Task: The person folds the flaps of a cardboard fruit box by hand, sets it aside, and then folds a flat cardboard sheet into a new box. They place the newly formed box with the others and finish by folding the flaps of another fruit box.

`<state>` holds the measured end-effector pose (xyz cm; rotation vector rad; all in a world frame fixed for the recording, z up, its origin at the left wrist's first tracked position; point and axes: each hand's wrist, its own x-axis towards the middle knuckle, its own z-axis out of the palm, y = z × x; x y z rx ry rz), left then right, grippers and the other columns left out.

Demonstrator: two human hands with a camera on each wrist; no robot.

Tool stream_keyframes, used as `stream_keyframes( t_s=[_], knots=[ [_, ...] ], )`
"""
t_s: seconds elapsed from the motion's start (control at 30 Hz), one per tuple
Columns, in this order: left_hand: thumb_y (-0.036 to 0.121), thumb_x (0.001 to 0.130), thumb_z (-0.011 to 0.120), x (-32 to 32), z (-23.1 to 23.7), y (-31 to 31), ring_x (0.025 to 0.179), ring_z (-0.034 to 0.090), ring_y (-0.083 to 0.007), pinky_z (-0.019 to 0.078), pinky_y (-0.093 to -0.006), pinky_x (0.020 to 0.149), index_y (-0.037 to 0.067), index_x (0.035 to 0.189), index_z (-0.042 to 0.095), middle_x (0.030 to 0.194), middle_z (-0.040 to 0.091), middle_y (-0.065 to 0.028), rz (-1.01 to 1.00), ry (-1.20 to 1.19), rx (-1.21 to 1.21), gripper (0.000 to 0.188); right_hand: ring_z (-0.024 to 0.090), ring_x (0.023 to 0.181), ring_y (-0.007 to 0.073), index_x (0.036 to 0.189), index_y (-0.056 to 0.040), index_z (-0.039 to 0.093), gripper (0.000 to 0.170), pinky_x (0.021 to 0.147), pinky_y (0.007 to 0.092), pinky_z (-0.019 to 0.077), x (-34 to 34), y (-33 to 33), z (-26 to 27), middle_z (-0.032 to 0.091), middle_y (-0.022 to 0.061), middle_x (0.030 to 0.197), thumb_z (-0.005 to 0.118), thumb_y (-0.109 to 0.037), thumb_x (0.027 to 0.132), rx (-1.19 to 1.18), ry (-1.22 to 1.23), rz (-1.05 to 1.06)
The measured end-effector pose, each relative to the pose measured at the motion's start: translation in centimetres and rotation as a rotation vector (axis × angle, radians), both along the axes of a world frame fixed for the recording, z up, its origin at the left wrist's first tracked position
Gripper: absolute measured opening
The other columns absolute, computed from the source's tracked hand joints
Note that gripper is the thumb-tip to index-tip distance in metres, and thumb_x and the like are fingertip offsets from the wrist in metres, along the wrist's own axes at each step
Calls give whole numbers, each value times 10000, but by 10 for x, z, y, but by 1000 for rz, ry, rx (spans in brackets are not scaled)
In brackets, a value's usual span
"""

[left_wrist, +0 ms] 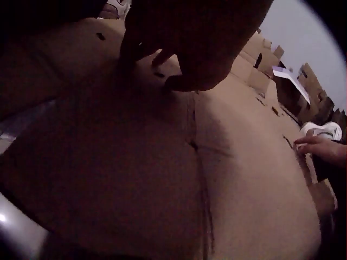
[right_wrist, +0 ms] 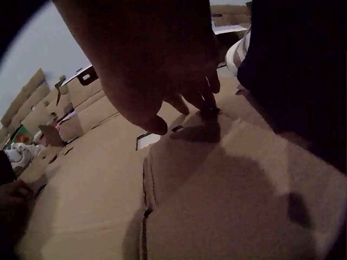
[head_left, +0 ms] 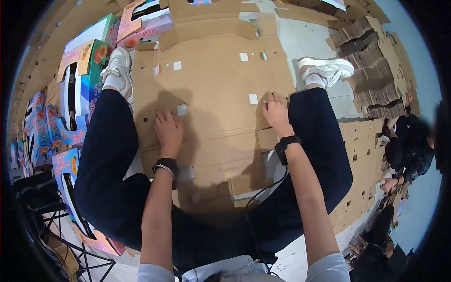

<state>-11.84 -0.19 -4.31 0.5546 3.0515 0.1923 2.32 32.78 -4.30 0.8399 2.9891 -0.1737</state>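
Observation:
A large unfolded cardboard sheet (head_left: 211,89) lies between the person's legs, with creases, flaps and small cut-out holes. On its left side rests the left hand (head_left: 168,131), fingers spread and pointing away, near a square hole. The right hand (head_left: 276,114) touches the sheet's right side by another square hole, its fingers bent slightly downward. In the left wrist view, the dark left hand (left_wrist: 190,43) has its fingertips at the cardboard's surface beside a crease. From the right wrist, the right hand (right_wrist: 157,70) shows its fingertips down at small holes in the board. Neither hand grips anything.
Printed fruit boxes (head_left: 87,61) stand along the left. A tall stack of folded cardboard (head_left: 371,61) is at the right, beyond a white shoe (head_left: 325,69). Another person (head_left: 408,150) sits at far right. A black cable (head_left: 268,187) runs from the right wrist.

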Motion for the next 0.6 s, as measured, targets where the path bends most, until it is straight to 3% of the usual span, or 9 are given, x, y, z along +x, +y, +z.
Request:
stream_keyframes(
  t_s=[0.17,0.27,0.37,0.43,0.47,0.53,0.57,0.6],
  knots=[
    [212,806,571,4,2,6,1206,442,-415,421,-450,963,20,1296,414,1337,377,-362,13,-11,-24,549,447,1247,327,1299,12,453,508,1067,467,295,7,-15,-7,451,196,1370,506,-275,884,-50,94,-104],
    [208,800,575,-4,8,8,1212,444,-424,432,-449,958,7,1281,419,1337,375,-365,16,-25,-8,544,434,1261,308,1308,7,450,517,1066,475,286,14,-21,-17,478,187,1351,483,-307,899,144,297,-102],
    [197,799,574,-10,26,9,1212,449,-423,432,-451,961,-6,1275,418,1338,381,-355,47,-174,-7,540,493,1198,324,1246,-5,526,474,1053,485,294,6,1,6,549,188,1271,496,-318,891,6,242,-98],
    [191,798,574,-9,31,6,1206,456,-420,434,-456,960,-11,1278,414,1339,384,-348,70,-281,-6,544,598,1022,369,1159,-66,597,389,961,471,410,1,19,33,655,184,1048,510,-312,871,-184,-133,-128],
    [186,803,573,-6,27,0,1199,466,-415,447,-459,944,-15,1274,417,1331,396,-344,46,-276,34,536,598,1022,369,1159,-66,597,389,961,471,410,8,24,28,655,184,1048,510,-312,871,-179,-132,-130],
    [180,807,571,6,14,-6,1191,475,-411,460,-462,927,-19,1271,420,1322,407,-340,24,-254,87,527,639,855,398,1052,-74,637,332,805,485,499,18,28,17,675,189,875,530,-312,847,-115,-144,48],
    [197,794,590,20,0,-9,1100,529,-391,488,-452,867,-9,1201,455,1227,483,-279,6,-28,35,476,651,823,373,803,-15,697,336,783,475,513,24,15,21,667,225,848,589,-333,809,-64,-8,4],
    [214,780,610,28,-6,-10,1009,584,-372,517,-442,808,2,1131,491,1132,558,-219,-12,195,-22,427,651,823,373,803,-15,697,336,783,475,513,29,8,25,667,225,848,589,-333,809,-57,-2,7]
  ],
)
